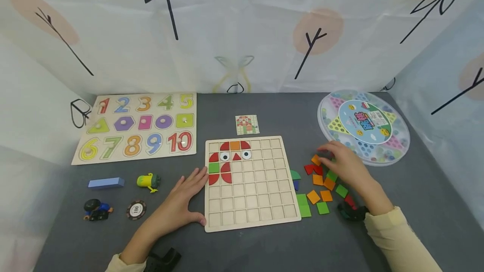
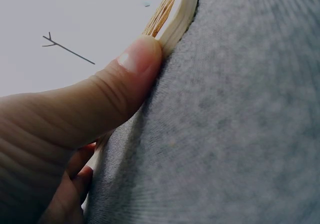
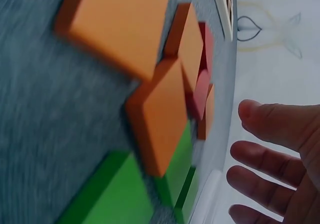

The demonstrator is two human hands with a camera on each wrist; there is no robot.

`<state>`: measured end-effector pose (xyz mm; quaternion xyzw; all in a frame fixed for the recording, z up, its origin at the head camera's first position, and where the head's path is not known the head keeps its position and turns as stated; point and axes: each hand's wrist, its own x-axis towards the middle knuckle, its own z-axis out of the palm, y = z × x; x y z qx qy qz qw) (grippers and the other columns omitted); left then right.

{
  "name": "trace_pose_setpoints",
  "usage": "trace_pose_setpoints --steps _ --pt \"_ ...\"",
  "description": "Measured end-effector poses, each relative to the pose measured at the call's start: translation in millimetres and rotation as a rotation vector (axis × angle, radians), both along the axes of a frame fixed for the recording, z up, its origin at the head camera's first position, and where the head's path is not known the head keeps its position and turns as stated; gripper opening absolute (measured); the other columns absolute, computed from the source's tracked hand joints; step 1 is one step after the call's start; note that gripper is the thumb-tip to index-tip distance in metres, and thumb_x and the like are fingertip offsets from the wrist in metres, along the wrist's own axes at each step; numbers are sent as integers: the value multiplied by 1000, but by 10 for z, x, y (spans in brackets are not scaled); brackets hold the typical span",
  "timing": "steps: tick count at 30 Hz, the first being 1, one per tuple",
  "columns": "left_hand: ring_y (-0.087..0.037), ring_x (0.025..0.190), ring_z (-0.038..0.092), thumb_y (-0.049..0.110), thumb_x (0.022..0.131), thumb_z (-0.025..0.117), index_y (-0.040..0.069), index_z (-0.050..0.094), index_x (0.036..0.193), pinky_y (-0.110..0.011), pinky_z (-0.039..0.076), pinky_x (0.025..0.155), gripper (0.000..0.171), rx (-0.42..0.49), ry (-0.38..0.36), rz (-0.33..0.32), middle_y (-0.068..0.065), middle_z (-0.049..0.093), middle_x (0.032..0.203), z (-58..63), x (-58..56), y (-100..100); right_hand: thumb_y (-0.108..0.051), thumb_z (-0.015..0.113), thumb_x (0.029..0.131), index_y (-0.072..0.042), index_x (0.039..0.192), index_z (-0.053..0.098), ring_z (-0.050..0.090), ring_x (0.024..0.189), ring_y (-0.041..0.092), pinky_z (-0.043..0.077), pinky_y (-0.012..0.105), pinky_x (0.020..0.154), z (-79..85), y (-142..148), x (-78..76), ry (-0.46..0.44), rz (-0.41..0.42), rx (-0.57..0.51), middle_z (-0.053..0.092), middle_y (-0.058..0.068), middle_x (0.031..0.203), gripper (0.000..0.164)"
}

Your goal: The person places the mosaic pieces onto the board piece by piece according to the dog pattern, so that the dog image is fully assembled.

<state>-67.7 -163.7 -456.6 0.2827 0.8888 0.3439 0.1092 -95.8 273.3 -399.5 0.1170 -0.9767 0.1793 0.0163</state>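
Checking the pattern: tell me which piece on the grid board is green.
The green square in the leftmost column of the grid board, between two red pieces; other placed pieces are red, orange or eye-patterned.

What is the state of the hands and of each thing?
Left hand: touching the grid board
Right hand: over loose pieces, apparently empty
Grid board: flat, partly filled
Loose pieces: scattered
Number board: filled
Round case: apparently closed
Picture card: face up
Chip: flat
Blue block: flat
Yellow toy: lying down
Toy figure: apparently lying
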Motion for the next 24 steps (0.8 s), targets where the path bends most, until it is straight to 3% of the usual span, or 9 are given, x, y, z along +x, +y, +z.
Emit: trace_pose_setpoints --steps 4,9,14,17,24 --pt "-16 133 4 51 47 74 14 24 139 -49 1 103 110 -19 -8 11 8 12 145 1 1 -7 -15 66 76 -7 101 62 55 79 21 46 38 67 -14 47 19 17 5 1 58 6 94 26" --pt "-16 133 4 51 48 73 14 24 139 -48 1 104 110 -29 -7 2 8 12 145 6 -12 15 -16 67 75 -9 98 63 50 71 15 43 30 61 -16 90 57 -34 14 26 59 3 92 24" --pt "-16 133 4 50 48 74 14 24 138 -48 1 104 109 -22 -13 4 8 12 145 18 -9 22 -19 69 74 -15 89 64 44 63 8 39 25 57 -51 52 99 -83 46 57 56 -6 77 17" --pt "-16 133 4 49 48 75 15 24 139 -48 1 104 109 -19 -17 1 8 12 145 19 -3 25 -20 68 74 -17 87 63 41 59 7 37 24 53 -63 -1 133 -103 31 81 51 -8 70 15" --pt "-16 133 4 51 48 73 15 23 139 -48 1 104 110 -26 -13 3 8 12 145 18 -3 19 -25 70 72 -17 90 61 42 57 8 36 24 50 -26 -141 173 -118 -30 169 50 -7 71 22"
